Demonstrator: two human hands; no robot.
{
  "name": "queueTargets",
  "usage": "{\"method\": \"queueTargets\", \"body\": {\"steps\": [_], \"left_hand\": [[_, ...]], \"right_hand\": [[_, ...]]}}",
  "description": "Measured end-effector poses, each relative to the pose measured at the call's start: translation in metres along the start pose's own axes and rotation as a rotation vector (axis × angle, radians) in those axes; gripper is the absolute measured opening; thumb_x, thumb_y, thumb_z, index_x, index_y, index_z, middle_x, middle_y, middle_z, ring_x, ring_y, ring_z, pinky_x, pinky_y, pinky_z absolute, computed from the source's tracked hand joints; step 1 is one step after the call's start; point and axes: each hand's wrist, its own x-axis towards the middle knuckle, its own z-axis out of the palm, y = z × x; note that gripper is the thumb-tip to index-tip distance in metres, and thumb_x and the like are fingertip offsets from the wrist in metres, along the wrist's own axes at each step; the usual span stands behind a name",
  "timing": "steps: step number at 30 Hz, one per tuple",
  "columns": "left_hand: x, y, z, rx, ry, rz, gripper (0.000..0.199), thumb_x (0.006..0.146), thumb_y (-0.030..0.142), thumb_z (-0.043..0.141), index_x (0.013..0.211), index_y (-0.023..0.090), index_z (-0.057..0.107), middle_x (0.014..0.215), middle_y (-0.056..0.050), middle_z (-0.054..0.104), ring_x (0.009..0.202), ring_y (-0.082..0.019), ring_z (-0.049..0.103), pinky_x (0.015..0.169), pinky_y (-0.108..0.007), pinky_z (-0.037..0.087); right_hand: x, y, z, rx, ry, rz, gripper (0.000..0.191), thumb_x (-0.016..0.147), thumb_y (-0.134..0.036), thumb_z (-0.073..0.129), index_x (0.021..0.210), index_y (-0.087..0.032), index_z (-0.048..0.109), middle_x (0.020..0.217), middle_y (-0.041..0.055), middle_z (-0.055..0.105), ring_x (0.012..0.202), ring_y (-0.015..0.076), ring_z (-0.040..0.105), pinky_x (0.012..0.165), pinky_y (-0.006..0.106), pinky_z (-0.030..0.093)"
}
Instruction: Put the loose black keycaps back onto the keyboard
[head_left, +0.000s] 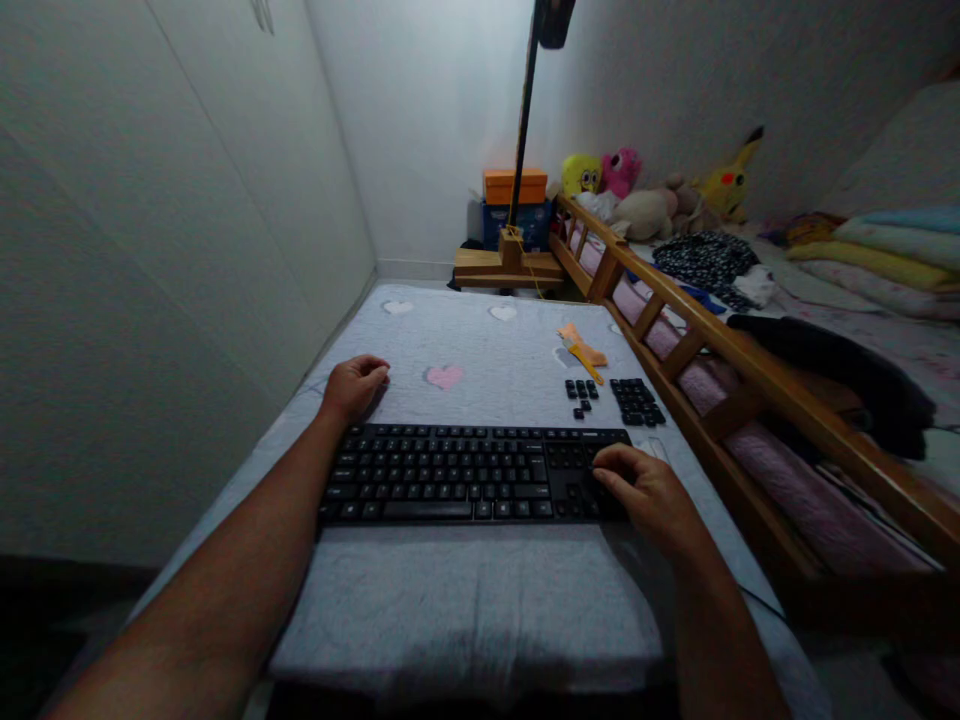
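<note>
A black keyboard (442,475) lies lengthwise across the grey cloth, and its right-hand section has keys taken off. My right hand (637,482) is over that right end, thumb and forefinger pinched close above the bare number pad. Whatever is between those fingertips is hidden. Just beyond the keyboard's far left corner, my left hand (355,388) rests on the cloth with its fingers curled together; no object shows in it. Loose black keycaps sit past the keyboard's right end in a small group (582,390) and a larger block (637,401).
A yellow-handled brush (582,360) lies on an orange cloth (592,350) at the far right of the table (465,600). A wooden bed rail (675,310) runs along the right side. Behind the table stands a black pole (525,120) on a wooden base (487,265).
</note>
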Motion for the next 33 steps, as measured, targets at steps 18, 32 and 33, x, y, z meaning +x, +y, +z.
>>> {"method": "queueTargets", "body": {"steps": [18, 32, 33], "left_hand": [[0.0, 0.003, 0.001, -0.009, 0.021, 0.007, 0.022, 0.067, 0.035, 0.063, 0.077, 0.017, 0.069, 0.064, -0.002, 0.067, 0.062, -0.017, 0.063, 0.064, -0.028, 0.051], [-0.004, 0.012, 0.001, -0.004, 0.03, -0.004, 0.02, 0.066, 0.032, 0.064, 0.076, 0.016, 0.069, 0.064, -0.003, 0.067, 0.062, -0.018, 0.064, 0.065, -0.029, 0.051], [-0.004, 0.011, 0.0, 0.001, 0.029, 0.002, 0.02, 0.066, 0.033, 0.064, 0.076, 0.016, 0.069, 0.064, -0.003, 0.067, 0.063, -0.018, 0.064, 0.066, -0.03, 0.051]], "right_hand": [[-0.035, 0.01, 0.031, -0.181, 0.042, -0.104, 0.012, 0.084, -0.025, 0.057, 0.08, -0.025, 0.068, 0.092, 0.0053, 0.065, 0.095, 0.0253, 0.054, 0.086, 0.041, 0.04], [-0.035, 0.013, 0.04, -0.323, 0.146, -0.091, 0.013, 0.085, -0.026, 0.059, 0.081, -0.026, 0.071, 0.101, 0.0069, 0.063, 0.102, 0.0289, 0.05, 0.088, 0.045, 0.038], [-0.035, 0.013, 0.04, -0.32, 0.143, -0.092, 0.013, 0.085, -0.025, 0.058, 0.081, -0.026, 0.071, 0.101, 0.0069, 0.063, 0.102, 0.0289, 0.05, 0.089, 0.045, 0.038]]}}
